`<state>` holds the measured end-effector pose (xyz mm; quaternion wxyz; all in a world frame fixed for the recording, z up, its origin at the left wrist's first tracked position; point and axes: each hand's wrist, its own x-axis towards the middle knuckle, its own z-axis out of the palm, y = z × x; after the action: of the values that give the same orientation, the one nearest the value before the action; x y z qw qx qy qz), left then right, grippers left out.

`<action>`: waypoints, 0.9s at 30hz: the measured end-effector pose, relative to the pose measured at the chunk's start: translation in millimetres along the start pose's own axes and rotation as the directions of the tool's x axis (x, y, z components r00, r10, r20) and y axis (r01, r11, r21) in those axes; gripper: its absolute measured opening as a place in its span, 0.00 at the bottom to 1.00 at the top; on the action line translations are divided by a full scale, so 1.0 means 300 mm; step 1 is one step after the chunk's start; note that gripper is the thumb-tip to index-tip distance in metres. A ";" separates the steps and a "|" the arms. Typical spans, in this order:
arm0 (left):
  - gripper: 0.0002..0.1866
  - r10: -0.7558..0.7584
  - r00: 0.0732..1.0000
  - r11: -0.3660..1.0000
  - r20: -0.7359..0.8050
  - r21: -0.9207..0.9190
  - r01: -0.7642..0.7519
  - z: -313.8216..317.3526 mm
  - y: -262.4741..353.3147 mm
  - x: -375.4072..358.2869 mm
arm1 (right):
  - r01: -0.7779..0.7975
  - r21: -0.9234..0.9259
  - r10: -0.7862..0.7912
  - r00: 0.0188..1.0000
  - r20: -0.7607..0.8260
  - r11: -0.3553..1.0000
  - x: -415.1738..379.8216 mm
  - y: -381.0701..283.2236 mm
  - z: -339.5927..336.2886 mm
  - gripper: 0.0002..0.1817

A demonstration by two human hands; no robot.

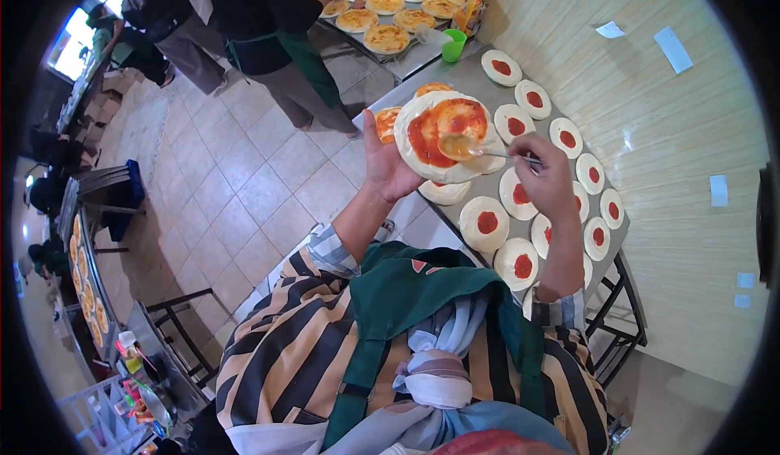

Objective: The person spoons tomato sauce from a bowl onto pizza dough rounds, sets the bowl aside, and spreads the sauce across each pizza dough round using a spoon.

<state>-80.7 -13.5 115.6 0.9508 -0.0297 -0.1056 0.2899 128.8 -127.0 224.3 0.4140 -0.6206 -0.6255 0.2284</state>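
Note:
On my left hand (pixel 391 166) rests a round of pizza dough (pixel 417 165), palm beneath it and thumb up along its left edge. Red sauce (pixel 424 136) is smeared over much of its top. My right hand (pixel 543 180) grips the handle of a metal spoon (pixel 459 147), whose bowl touches the sauce. Below and to the right, a metal table (pixel 532 73) carries several pale dough rounds (pixel 484 222), each with a red sauce spot in the middle. A couple of rounds spread with sauce (pixel 386 123) show partly behind the held one.
A green cup (pixel 454 45) stands at the table's far end. Beyond it, another table holds several topped pizzas (pixel 386 39). A person in a green apron (pixel 296 65) stands beside that table. The wall (pixel 650 130) borders my table on the right; tiled floor (pixel 236 171) lies left.

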 end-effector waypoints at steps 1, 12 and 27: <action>0.60 -0.004 1.000 1.000 -0.010 -0.029 0.004 0.004 -0.007 -0.003 | -0.063 0.044 0.061 0.997 0.046 0.997 -0.013 0.007 -0.012 0.06; 0.56 0.010 0.999 0.996 0.048 0.087 -0.014 0.069 -0.128 -0.023 | -0.014 -0.093 0.011 1.000 -0.027 0.996 -0.021 0.012 0.024 0.05; 0.61 0.128 0.992 0.805 0.001 0.584 -0.105 0.101 -0.201 -0.053 | 0.019 0.183 0.016 0.983 -0.184 0.983 -0.068 -0.025 0.111 0.05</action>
<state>-67.3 -72.4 149.2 0.8963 0.2511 0.0087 0.3655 95.3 -140.0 207.2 0.5261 -0.5977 -0.5610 0.2264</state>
